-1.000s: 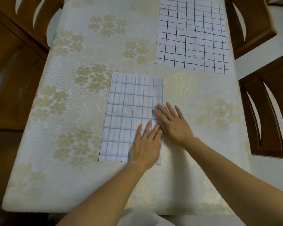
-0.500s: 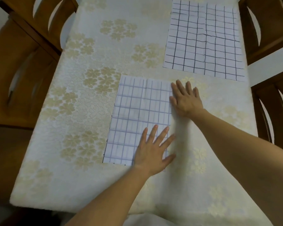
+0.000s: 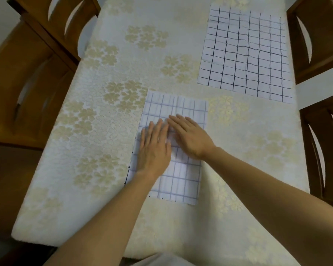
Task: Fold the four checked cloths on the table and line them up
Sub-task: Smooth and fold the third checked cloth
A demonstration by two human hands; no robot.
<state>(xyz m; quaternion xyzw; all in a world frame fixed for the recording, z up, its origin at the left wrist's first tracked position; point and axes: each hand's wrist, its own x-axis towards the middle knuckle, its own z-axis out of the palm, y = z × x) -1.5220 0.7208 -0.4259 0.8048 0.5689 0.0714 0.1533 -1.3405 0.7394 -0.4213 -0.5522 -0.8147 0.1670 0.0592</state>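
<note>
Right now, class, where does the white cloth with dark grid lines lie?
In the head view, the white cloth with dark grid lines lies flat at the far right of the table, beside a wooden chair, beyond the blue-checked cloth.

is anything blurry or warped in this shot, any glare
Head view: the left hand and right hand are slightly motion-blurred on the near cloth; the far cloth is sharp; the table edges bow from the wide lens; light is soft, with no glare.
</note>
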